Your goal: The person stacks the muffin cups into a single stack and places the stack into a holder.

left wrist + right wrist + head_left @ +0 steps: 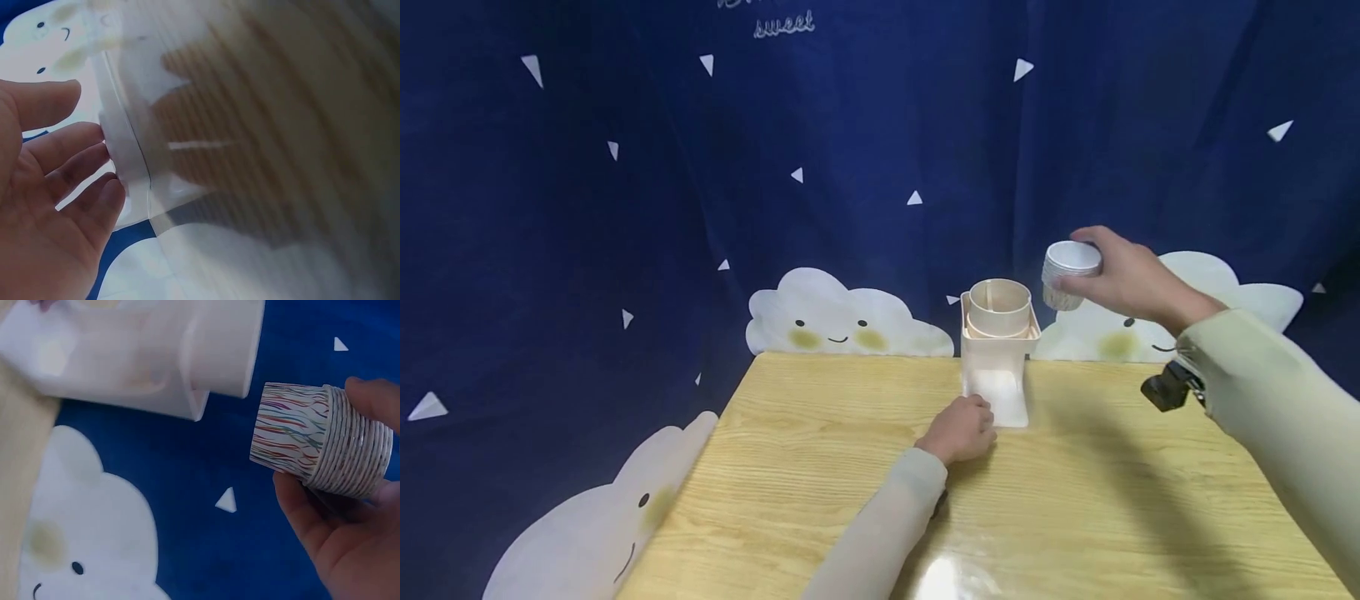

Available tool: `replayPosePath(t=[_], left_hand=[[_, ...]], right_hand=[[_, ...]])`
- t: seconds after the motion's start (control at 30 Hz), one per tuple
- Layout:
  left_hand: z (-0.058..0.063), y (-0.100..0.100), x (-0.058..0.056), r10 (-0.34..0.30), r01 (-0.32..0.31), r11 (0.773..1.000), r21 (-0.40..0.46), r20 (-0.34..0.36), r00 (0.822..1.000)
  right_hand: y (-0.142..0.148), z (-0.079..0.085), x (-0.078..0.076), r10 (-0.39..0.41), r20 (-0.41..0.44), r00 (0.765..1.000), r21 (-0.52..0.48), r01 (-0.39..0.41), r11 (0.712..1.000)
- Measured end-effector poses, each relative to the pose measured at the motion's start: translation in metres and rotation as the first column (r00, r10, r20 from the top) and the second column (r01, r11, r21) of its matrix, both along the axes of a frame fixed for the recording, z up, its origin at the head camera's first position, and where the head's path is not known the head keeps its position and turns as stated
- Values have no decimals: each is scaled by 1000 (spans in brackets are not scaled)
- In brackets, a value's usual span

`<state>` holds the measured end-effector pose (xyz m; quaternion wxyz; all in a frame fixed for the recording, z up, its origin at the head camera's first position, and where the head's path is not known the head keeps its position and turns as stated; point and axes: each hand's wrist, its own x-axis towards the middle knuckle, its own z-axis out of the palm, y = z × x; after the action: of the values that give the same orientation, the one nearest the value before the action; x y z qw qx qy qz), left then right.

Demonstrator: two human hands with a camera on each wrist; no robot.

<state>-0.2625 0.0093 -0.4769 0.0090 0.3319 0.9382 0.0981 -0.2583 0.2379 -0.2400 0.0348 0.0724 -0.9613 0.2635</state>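
Observation:
A stack of nested paper cups (1070,271), printed with wavy coloured lines (290,428), is gripped between the thumb and fingers of my right hand (1123,275). The stack is held in the air, rims up, to the right of a cream plastic cup dispenser (1000,354). This dispenser stands upright at the far edge of the table and has a round open tube (1000,308) in its top. Down at its base, my left hand (958,429) rests by the front left edge. In the left wrist view, its bent fingertips (112,190) touch that edge, with the thumb held apart.
The wooden table (835,433) reaches back to a dark blue curtain (865,108) with white triangles and smiling clouds. A dark wrist camera (1168,387) sticks out below the right sleeve (1262,392). Shadow from the right arm falls across the tabletop.

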Motion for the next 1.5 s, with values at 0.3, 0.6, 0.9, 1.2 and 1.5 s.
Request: replayPosePath(t=[0.3, 0.6, 0.9, 1.2, 1.5], left_hand=[[5, -2, 1, 10, -9, 1000, -28, 41, 999], [2, 1, 3, 20, -18, 998, -65, 22, 1000], [4, 3, 4, 41, -36, 995, -91, 49, 998], [7, 3, 8, 42, -41, 996, -83, 14, 999], [3, 5, 7, 54, -53, 993, -101, 8, 999]], right_hand=[[-34, 21, -16, 9, 0, 1000, -40, -9, 999], [-63, 14, -27, 14, 20, 1000, -26, -14, 1000], [-72, 0, -37, 25, 38, 999, 60, -27, 998], [-77, -8, -42, 19, 55, 998, 105, -24, 994], [-66, -21, -47, 56, -29, 998, 148, -51, 988]])
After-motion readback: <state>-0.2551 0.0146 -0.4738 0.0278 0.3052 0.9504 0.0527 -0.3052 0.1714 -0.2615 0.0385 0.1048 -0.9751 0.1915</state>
